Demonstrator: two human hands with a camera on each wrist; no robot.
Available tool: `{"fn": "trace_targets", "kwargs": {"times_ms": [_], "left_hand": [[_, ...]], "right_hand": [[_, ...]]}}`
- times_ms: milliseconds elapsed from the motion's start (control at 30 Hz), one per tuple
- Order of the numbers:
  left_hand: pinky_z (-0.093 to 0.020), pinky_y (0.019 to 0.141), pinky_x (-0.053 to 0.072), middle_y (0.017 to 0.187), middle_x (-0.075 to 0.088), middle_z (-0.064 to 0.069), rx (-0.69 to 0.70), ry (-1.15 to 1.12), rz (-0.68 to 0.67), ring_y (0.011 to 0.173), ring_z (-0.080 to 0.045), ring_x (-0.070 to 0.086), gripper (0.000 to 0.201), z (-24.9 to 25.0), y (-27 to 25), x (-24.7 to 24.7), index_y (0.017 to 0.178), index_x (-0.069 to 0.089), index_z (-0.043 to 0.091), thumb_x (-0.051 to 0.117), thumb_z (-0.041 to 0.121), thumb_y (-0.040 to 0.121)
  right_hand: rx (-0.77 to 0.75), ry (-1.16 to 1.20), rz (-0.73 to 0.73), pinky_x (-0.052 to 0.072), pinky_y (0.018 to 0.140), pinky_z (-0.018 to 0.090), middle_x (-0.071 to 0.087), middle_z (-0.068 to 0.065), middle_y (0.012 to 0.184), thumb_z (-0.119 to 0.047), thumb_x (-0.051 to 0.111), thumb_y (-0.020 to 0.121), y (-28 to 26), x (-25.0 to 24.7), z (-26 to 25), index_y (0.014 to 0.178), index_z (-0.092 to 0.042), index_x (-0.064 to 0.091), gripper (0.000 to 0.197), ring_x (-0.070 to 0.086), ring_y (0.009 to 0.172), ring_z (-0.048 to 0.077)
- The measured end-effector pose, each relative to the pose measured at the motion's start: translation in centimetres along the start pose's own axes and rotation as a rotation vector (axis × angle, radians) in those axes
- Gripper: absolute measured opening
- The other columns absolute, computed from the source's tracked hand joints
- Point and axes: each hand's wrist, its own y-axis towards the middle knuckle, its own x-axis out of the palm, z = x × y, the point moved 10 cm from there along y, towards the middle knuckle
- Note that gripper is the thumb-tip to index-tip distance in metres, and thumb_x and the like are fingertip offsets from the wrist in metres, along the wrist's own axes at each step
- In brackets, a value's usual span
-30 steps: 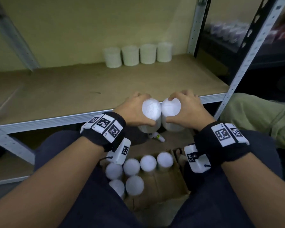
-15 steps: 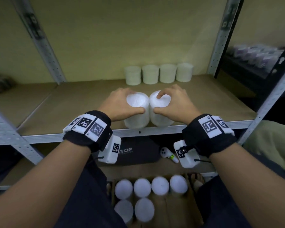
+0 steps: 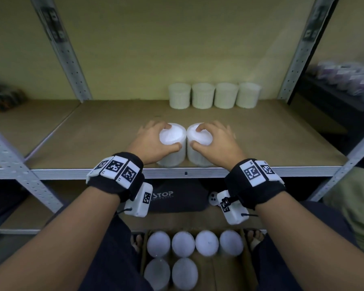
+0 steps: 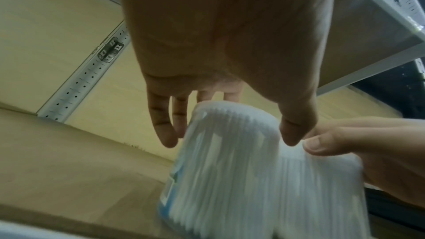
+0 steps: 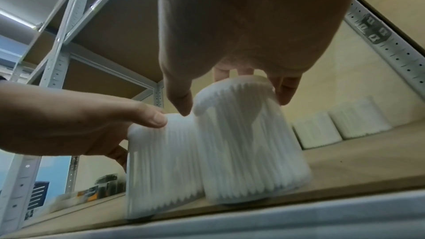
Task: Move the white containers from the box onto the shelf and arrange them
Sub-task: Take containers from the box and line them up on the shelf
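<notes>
Two white ribbed containers stand side by side near the front edge of the brown shelf (image 3: 93, 135). My left hand (image 3: 156, 141) grips the left container (image 3: 173, 143) from above, thumb and fingers round its lid. My right hand (image 3: 215, 141) grips the right container (image 3: 198, 143) the same way. In the left wrist view the left container (image 4: 227, 170) appears under the fingers (image 4: 165, 130); in the right wrist view the right container (image 5: 248, 148) stands on the board. Several more white containers (image 3: 214, 98) line the shelf's back. The cardboard box (image 3: 225, 269) below holds several others (image 3: 182, 244).
Grey perforated uprights (image 3: 69, 59) frame the shelf, and its metal front rail (image 3: 185, 172) runs just under my wrists. A dark bag marked STOP (image 3: 177, 196) lies on the lower shelf. An olive-clad leg of a person (image 3: 353, 206) is at the right.
Both hands have lifted the two containers from above the box up over the front rail and forward onto the shelf board, keeping them side by side.
</notes>
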Motion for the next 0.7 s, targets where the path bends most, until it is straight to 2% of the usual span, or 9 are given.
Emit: {"fn": "trace_targets", "kwargs": {"times_ms": [100,167,267,333,400,467,600,700], "left_hand": [[-0.042,0.110,0.029,0.147,0.036,0.002,0.028,0.071,-0.049,0.135,-0.028,0.032,0.072,0.1,-0.2,0.0,0.134,0.046,0.034,0.062,0.066,0.072],[-0.042,0.110,0.028,0.146,0.036,0.003,0.066,0.088,-0.016,0.134,-0.028,0.030,0.068,0.4,-0.6,-0.7,0.131,0.050,0.036,0.061,0.067,0.072],[-0.037,0.107,0.033,0.133,0.047,0.004,0.130,0.076,0.033,0.127,-0.022,0.034,0.049,1.5,-1.5,-1.6,0.120,0.060,0.032,0.065,0.056,0.077],[-0.032,0.102,0.035,0.121,0.052,0.004,0.149,0.108,0.029,0.122,-0.018,0.040,0.041,2.2,-1.7,-1.5,0.116,0.062,0.026,0.064,0.046,0.081],[-0.032,0.100,0.037,0.115,0.055,0.002,0.154,0.127,0.046,0.117,-0.019,0.045,0.037,2.9,-1.8,-1.7,0.116,0.062,0.021,0.062,0.038,0.083],[-0.033,0.099,0.039,0.117,0.056,-0.001,0.148,0.147,0.064,0.116,-0.021,0.047,0.036,3.4,-1.9,-1.8,0.117,0.063,0.018,0.060,0.033,0.084],[-0.028,0.088,0.043,0.122,0.059,-0.004,0.122,0.148,0.060,0.114,-0.021,0.055,0.037,3.5,-1.8,-1.7,0.120,0.065,0.014,0.060,0.028,0.087],[-0.029,0.089,0.047,0.121,0.062,-0.004,0.123,0.144,0.069,0.110,-0.021,0.058,0.035,3.5,-1.5,-2.0,0.117,0.067,0.014,0.062,0.028,0.085]], "right_hand": [[-0.012,-0.034,-0.036,0.030,0.109,0.044,0.050,-0.007,0.132,-0.052,0.063,0.077,-0.3,-0.3,-0.2,0.118,-0.029,0.058,0.047,0.032,0.130,0.023],[-0.017,-0.046,-0.022,0.026,0.111,0.042,0.047,-0.007,0.134,-0.047,0.061,0.079,-0.7,-1.2,-0.3,0.121,-0.029,0.058,0.045,0.028,0.131,0.021],[-0.031,-0.118,-0.049,0.024,0.104,0.036,0.048,-0.005,0.129,-0.031,0.060,0.081,-1.2,-2.1,-0.6,0.118,-0.025,0.059,0.038,0.033,0.126,0.020],[-0.056,-0.166,-0.102,0.031,0.104,0.036,0.051,-0.001,0.125,-0.023,0.057,0.083,-1.3,-1.9,-0.8,0.117,-0.021,0.060,0.035,0.039,0.124,0.021],[-0.075,-0.182,-0.143,0.038,0.104,0.036,0.053,0.001,0.123,-0.018,0.054,0.085,-1.4,-1.6,-1.0,0.117,-0.017,0.061,0.033,0.042,0.122,0.021],[-0.085,-0.200,-0.145,0.040,0.103,0.036,0.054,0.001,0.123,-0.016,0.052,0.088,-1.5,-1.5,-1.2,0.118,-0.016,0.061,0.031,0.043,0.121,0.021],[-0.123,-0.214,-0.124,0.039,0.098,0.031,0.056,0.002,0.122,-0.016,0.052,0.090,-1.6,-1.8,-1.4,0.117,-0.016,0.062,0.029,0.045,0.119,0.021],[-0.140,-0.214,-0.137,0.038,0.097,0.029,0.057,0.004,0.124,-0.015,0.053,0.091,-1.4,-2.0,-1.6,0.118,-0.016,0.063,0.029,0.047,0.121,0.020]]}}
